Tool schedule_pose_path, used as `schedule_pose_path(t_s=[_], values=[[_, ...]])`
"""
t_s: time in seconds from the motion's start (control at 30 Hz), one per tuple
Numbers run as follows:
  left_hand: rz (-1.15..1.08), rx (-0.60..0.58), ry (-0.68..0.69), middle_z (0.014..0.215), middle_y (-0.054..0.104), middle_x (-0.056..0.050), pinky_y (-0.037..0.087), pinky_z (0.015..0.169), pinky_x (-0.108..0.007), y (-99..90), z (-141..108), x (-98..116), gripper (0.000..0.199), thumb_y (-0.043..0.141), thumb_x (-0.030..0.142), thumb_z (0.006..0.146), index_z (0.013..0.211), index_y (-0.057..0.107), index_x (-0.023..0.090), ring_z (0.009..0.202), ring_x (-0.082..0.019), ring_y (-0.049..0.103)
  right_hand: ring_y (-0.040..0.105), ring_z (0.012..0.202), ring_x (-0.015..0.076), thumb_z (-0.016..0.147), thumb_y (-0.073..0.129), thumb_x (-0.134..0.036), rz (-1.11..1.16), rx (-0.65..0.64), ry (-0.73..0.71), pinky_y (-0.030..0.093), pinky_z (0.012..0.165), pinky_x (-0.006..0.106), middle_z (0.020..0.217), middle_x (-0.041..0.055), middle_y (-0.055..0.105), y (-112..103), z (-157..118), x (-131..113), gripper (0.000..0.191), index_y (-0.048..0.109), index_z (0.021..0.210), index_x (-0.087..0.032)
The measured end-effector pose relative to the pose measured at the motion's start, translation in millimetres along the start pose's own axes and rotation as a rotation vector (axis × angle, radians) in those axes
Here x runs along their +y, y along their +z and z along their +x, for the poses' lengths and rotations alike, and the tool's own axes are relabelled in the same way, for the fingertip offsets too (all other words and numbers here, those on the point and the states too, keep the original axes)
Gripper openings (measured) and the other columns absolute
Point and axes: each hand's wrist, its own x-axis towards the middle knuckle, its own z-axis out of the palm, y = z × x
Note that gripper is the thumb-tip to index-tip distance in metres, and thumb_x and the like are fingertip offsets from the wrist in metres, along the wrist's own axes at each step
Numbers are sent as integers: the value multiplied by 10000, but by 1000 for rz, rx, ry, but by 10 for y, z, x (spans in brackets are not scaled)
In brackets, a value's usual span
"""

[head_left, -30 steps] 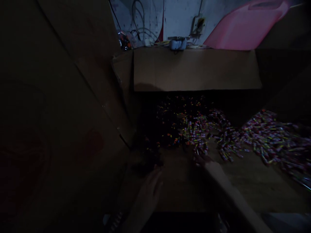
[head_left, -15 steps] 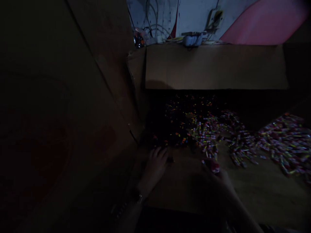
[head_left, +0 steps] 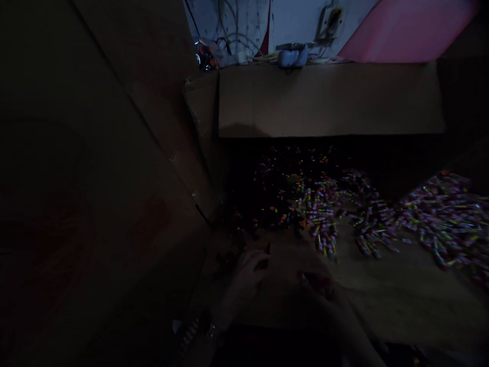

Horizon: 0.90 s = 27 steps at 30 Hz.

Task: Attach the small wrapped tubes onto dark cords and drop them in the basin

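Note:
The view is very dark. My left hand (head_left: pixel 250 270), with a watch and a beaded bracelet at the wrist, is over the near left of the wooden table (head_left: pixel 397 290); its fingers curl around a small dark piece (head_left: pixel 268 248). To its right, my right hand (head_left: pixel 321 293) is closed on a reddish bundle (head_left: pixel 323 283) whose details are lost in shadow. The two hands are apart. Beyond them lie many small colourful wrapped sticks (head_left: pixel 323 219) and scattered dark pieces with orange and yellow bits (head_left: pixel 282 214).
A cardboard flap (head_left: pixel 332 102) stands across the back, with a blue object (head_left: pixel 292 56) above it. A tall cardboard panel (head_left: pixel 114 178) leans at left. A larger heap of wrapped sticks (head_left: pixel 454 219) lies at right. A pink sheet (head_left: pixel 405 30) hangs at the back.
My left hand has drawn nearer, its fingers going from spread to curled round a small piece. My right hand has moved left and nearer with the reddish bundle. The view has shifted slightly.

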Motion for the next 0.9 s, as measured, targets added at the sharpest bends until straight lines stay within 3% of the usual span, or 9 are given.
schedule_pose_path(t_s=[0.1,0.17,0.23,0.33,0.43,0.57,0.73,0.9], values=[[13,74,60,1074,634,-39,451,907,-359,-66,17,-94,330,447,57,828,965,672,257,1085,-189,499,654,742,251,637,679,-533,-9,15,91,529,636,297,689,54,683,-9,-17,67,385,728,799,-187],[72,132,1,1043,645,-42,443,901,-364,-130,73,-85,360,397,26,833,981,654,228,1042,-186,513,656,741,263,618,687,-548,-18,57,138,531,622,302,685,56,681,-42,-15,65,404,722,794,-186],[196,81,-127,1044,645,-63,436,897,-396,-153,150,-1,309,427,74,849,1058,621,194,1019,-209,515,658,787,270,617,687,-553,-25,68,152,532,660,307,751,62,699,-63,-12,34,422,714,829,-189],[408,-88,-238,1098,623,-89,396,929,-475,-59,234,187,286,549,220,844,1123,586,174,1071,-272,482,653,845,275,634,682,-543,-41,46,125,524,718,319,837,76,713,-63,-21,-25,439,702,884,-183],[489,-159,-169,1073,628,-65,363,958,-493,127,214,321,246,565,214,842,1084,594,185,1068,-269,486,651,837,269,689,637,-551,-39,53,80,514,711,316,848,75,712,-78,-36,-65,439,682,913,-176],[427,-239,46,991,654,-48,454,801,-380,285,64,399,226,564,155,834,1056,595,178,930,-219,547,638,796,246,730,616,-545,-87,-30,22,491,693,302,802,56,701,-164,-49,-116,400,682,865,-174],[293,-257,211,964,657,-57,472,763,-334,179,5,470,175,505,120,865,1008,599,157,910,-196,569,636,760,227,742,630,-497,-98,-190,-6,473,624,275,761,38,701,-179,-67,-140,336,692,828,-178],[190,-332,121,1086,628,-34,458,871,-299,1,143,537,231,470,92,892,1084,569,175,1004,-165,553,637,836,236,744,633,-470,-64,-225,23,481,713,286,830,51,713,-97,-55,-98,322,694,854,-174]])
